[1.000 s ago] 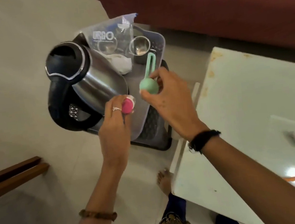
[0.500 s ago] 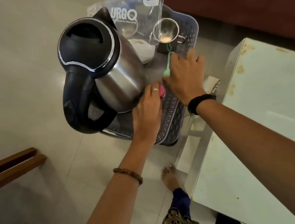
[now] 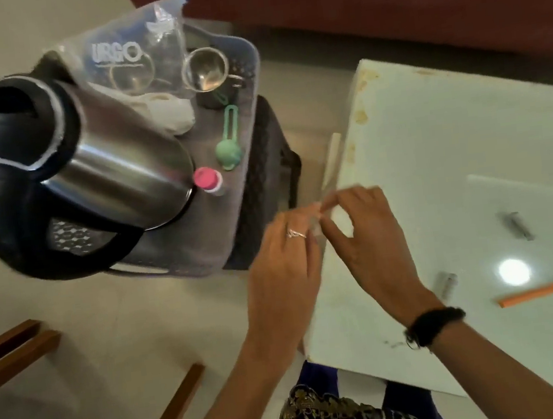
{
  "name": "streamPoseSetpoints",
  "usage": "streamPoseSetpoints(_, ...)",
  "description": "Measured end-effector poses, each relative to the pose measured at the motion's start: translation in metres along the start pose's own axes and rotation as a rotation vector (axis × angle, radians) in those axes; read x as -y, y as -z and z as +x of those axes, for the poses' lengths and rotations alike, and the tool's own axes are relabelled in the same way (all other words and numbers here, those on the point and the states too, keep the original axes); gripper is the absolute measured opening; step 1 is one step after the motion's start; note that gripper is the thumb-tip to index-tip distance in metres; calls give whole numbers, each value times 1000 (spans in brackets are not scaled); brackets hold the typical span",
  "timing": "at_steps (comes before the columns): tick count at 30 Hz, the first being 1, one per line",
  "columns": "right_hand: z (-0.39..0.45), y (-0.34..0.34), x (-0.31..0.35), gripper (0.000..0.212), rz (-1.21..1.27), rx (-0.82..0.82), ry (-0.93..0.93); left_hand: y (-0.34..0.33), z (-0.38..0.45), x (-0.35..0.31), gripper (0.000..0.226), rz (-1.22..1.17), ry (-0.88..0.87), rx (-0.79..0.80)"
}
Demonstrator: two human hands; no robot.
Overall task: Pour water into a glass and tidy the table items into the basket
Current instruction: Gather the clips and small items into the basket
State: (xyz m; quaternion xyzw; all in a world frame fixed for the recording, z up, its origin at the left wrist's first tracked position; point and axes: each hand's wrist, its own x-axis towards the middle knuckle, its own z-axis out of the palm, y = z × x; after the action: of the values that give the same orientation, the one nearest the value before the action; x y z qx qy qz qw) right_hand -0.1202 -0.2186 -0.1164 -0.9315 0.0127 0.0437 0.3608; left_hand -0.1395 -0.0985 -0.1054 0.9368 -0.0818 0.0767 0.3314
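You are holding both hands together at the near left edge of the white worktop, outside the basket. Your left hand, a ring on one finger, is meeting your right hand fingertip to fingertip; both are blurred, and whether either grip is pinching anything cannot be told. A dark band is sitting on your right wrist.

On the worktop to the right, an orange stick is lying flat near a bright light reflection.

Beyond your hands, the grey perforated basket is standing on the floor beside the worktop. Inside it, the steel kettle with black lid and handle is filling the left side. A small pink-capped bottle is standing just beside the kettle's base. A mint-green spoon is lying next to it, bowl nearest you, looped handle pointing away. Farther back, a white cloth is resting near a steel cup, and a clear plastic bag printed "URGO" is leaning at the far end.
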Motion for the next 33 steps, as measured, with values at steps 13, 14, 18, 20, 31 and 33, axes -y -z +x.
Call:
streamPoseSetpoints(13,-188,140,-215,1,112,-115,-650,-166,-111,-178,22,-59,-98,641)
streamPoseSetpoints(14,-199,149,-228,3,111,-123,-664,-179,-115,-188,24,-42,-101,647)
streamPoseSetpoints(18,-228,177,-274,8,101,-188,-739,-224,-123,-210,36,71,-113,662)
streamPoseSetpoints(20,-238,187,-296,11,103,-252,-786,-243,-124,-216,45,180,-121,673)
streamPoseSetpoints(31,-261,225,-389,27,-42,-459,-908,-280,-124,-233,40,531,-14,686)
streamPoseSetpoints(33,-260,227,-401,29,-36,-454,-944,-284,-122,-235,38,490,-8,696)
